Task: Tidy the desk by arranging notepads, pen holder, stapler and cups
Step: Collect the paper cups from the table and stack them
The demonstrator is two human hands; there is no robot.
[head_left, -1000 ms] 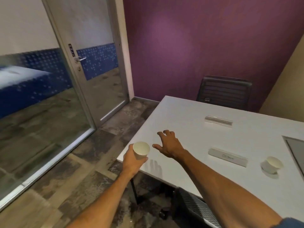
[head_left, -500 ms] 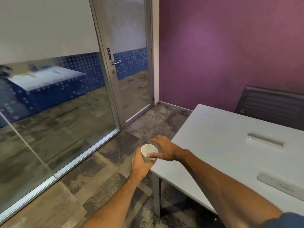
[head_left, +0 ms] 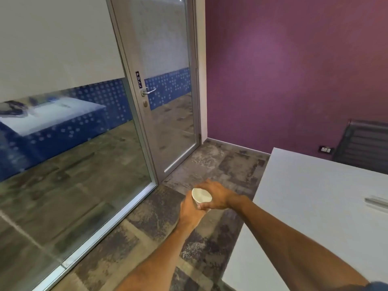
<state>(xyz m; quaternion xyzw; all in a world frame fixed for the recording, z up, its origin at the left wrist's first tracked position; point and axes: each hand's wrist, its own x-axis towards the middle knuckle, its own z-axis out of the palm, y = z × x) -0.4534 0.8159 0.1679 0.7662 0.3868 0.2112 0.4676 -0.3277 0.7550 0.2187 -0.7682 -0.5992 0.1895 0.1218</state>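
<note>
- Off the counter (head_left: 315, 206) edge, above the floor: my left grip (head_left: 192, 211) holds the paper cup (head_left: 201, 198) from below.
- Right grip (head_left: 218, 197) has now closed over its rim; cup taken clear of the counter, likely for disposal or restacking.

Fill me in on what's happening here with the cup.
A person is holding a white paper cup out over the carpeted floor, off the left side of the white desk. The left hand grips it from below, and the right hand wraps its fingers around the far side near the rim. The cup is upright. A closed glass door stands ahead.
</note>
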